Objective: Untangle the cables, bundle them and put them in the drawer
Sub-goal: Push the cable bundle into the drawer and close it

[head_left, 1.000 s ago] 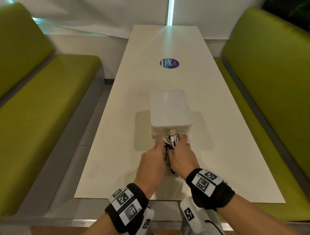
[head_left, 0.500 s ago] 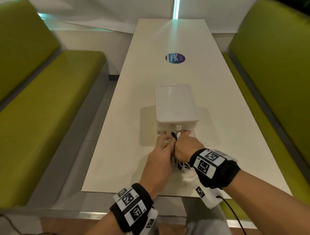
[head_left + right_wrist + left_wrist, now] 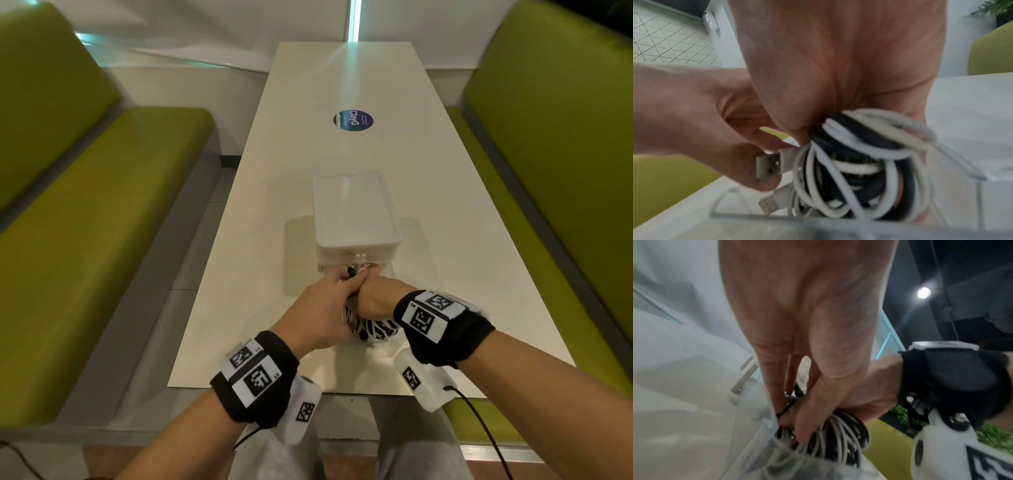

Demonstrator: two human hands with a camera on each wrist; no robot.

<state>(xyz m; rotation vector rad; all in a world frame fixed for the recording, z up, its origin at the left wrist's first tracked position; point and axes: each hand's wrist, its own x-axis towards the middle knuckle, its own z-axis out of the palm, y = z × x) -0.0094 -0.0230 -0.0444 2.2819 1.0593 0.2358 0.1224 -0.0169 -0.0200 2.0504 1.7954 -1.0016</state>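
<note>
cables (image 3: 863,162), black and white coil: clenched in right hand (image 3: 371,298), left hand (image 3: 318,315) pinching its near-left edge, held together, likely so loops stay bundled, in open clear drawer (image 3: 953,164) just near the white box (image 3: 354,209).

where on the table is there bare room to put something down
Bare table left of the box; bare to its right; bare between the box and sticker, and beyond it. Crowded at the near edge: both hands grip the cables at the drawer.
</note>
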